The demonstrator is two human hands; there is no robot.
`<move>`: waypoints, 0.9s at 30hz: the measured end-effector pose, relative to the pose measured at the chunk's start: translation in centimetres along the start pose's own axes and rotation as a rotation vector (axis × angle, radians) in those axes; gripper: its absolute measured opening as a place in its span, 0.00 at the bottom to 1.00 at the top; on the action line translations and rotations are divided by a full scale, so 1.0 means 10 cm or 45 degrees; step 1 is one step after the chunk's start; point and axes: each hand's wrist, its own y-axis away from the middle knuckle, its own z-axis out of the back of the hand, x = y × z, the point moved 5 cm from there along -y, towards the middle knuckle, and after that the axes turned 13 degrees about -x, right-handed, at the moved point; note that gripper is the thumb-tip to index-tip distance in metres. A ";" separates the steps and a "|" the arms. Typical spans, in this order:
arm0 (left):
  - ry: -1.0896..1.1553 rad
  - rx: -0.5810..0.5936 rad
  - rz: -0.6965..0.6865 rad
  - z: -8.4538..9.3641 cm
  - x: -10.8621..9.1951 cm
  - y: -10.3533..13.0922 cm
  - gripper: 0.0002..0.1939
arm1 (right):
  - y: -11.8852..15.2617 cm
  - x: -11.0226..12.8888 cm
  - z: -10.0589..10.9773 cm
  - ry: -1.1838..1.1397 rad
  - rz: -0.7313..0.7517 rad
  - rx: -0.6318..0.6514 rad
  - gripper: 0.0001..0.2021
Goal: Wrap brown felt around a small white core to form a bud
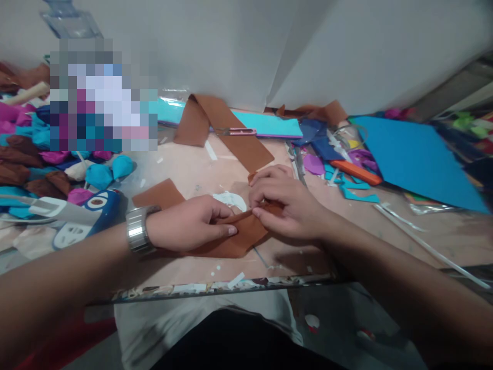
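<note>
A strip of brown crepe-like paper [246, 237] lies across the middle of the work board, its upper edge folded over. My left hand [188, 221], with a metal watch on the wrist, pinches that edge, thumb on the near side. Close by on the right, my right hand [287, 205] grips the same edge between thumb and curled fingers. A white patch [231, 199] shows on the board just behind the strip. Farther back lies another brown strip [231, 131], bent over on itself, with pink-handled thread snips [239, 131] resting on it.
Brown, blue and pink bundles [29, 154] crowd the left, beside a blue-and-white device [87, 218]. A turquoise strip [279, 125] lies along the wall. On the right are an orange-handled cutter [358, 172], a blue sheet [419, 159] and a thin white stick [431, 245].
</note>
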 end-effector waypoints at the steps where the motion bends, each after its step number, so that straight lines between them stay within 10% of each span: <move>1: -0.005 0.009 0.023 0.01 0.01 0.00 0.18 | 0.00 -0.01 0.00 0.009 -0.004 -0.004 0.02; 27: -0.047 0.002 0.050 0.00 0.06 -0.02 0.21 | 0.00 -0.05 -0.03 0.072 0.008 -0.017 0.03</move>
